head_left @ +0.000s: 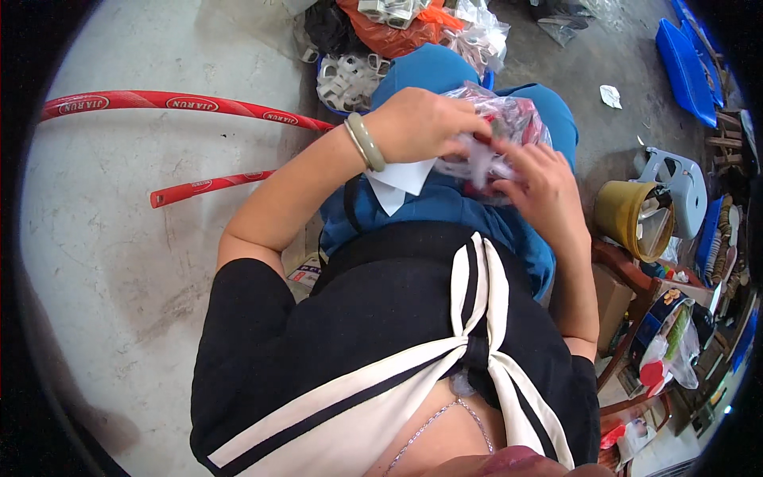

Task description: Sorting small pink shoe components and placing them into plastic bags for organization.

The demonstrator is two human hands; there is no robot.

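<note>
A clear plastic bag with red things inside lies crumpled on my lap. My left hand reaches over it from the left, fingers closed in a pinch on the bunched plastic. A small dark red bit shows at its fingertips, too small to name. From the right, my right hand has its thumb and fingers curled on the same plastic, close to the left fingertips. Folded white paper rests on my lap under the left wrist. What exactly the bag holds is hidden by the creased film.
Red printed tubing stretches from the left toward my lap. Beyond my knees sit a blue basket of white plastic parts and an orange bag. At right stand a yellow bucket, a grey-blue stool and a wooden chair.
</note>
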